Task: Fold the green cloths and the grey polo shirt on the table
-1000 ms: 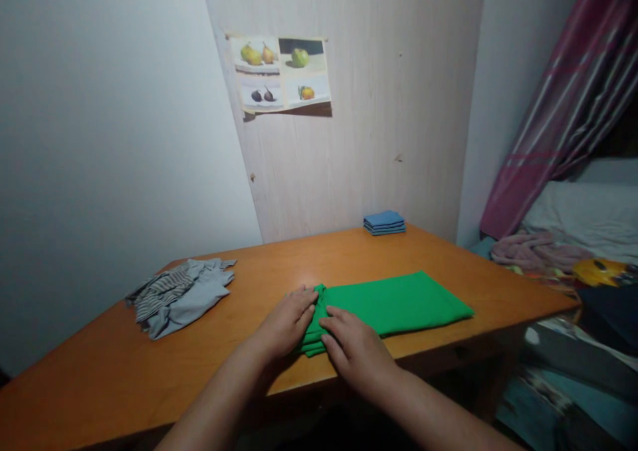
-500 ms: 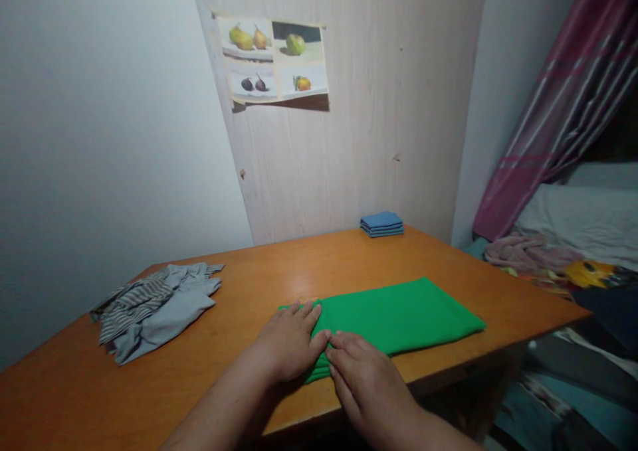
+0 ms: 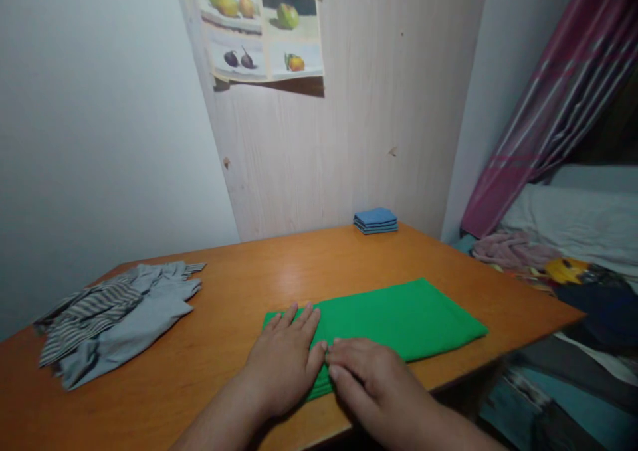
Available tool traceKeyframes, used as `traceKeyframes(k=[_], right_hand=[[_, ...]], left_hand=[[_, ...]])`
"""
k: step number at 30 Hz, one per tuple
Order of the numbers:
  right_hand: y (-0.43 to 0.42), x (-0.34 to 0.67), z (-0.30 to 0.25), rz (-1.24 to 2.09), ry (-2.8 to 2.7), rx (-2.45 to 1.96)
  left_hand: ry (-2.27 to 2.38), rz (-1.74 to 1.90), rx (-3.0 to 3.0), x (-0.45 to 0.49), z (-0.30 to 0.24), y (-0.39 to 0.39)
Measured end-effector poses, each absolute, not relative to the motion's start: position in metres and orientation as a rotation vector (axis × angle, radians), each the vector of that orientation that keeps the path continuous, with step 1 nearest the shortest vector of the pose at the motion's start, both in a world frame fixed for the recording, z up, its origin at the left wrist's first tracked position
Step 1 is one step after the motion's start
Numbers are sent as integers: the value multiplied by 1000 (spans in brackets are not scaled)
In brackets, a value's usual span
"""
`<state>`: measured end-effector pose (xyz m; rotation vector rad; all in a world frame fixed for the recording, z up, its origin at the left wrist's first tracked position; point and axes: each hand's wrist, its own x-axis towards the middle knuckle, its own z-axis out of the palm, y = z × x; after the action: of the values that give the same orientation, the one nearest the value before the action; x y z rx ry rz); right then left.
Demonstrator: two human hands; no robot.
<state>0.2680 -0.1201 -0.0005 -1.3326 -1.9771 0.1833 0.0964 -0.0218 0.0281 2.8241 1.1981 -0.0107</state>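
The folded green cloth [image 3: 389,318] lay near the table's [image 3: 234,285] front edge, the left hand [image 3: 284,364] spread flat upon its left end, the right hand [image 3: 376,384] curled against it, any pinch of fabric indeterminable.

Green cloth [image 3: 393,318]: left end partly covered by the left hand [image 3: 286,361], near edge partly by the right hand [image 3: 373,378].
Grip: whether the right hand pinches the green cloth cannot be told.
Forearms [image 3: 224,408]: nearer than the green cloth, cut off by the bottom edge.
Fruit print [image 3: 264,32]: beyond the green cloth, top corner cropped.
Curtain [image 3: 541,105]: right of the green cloth, cropped above.
Dark bundle [image 3: 598,311]: right of the green cloth, too dim to tell.
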Motion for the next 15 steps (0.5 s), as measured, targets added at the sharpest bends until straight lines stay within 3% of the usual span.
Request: traceKeyframes(k=[5, 10, 15], right_hand=[[-109, 294, -6, 30, -1866, -1569], [-109, 303, -16, 139, -1963, -1689], [-108, 348, 1, 122, -1683, -1758]], left_hand=[[1217, 32, 2822, 97, 24, -21], [1232, 13, 2820, 97, 22, -19], [1224, 57, 2818, 97, 20, -16]])
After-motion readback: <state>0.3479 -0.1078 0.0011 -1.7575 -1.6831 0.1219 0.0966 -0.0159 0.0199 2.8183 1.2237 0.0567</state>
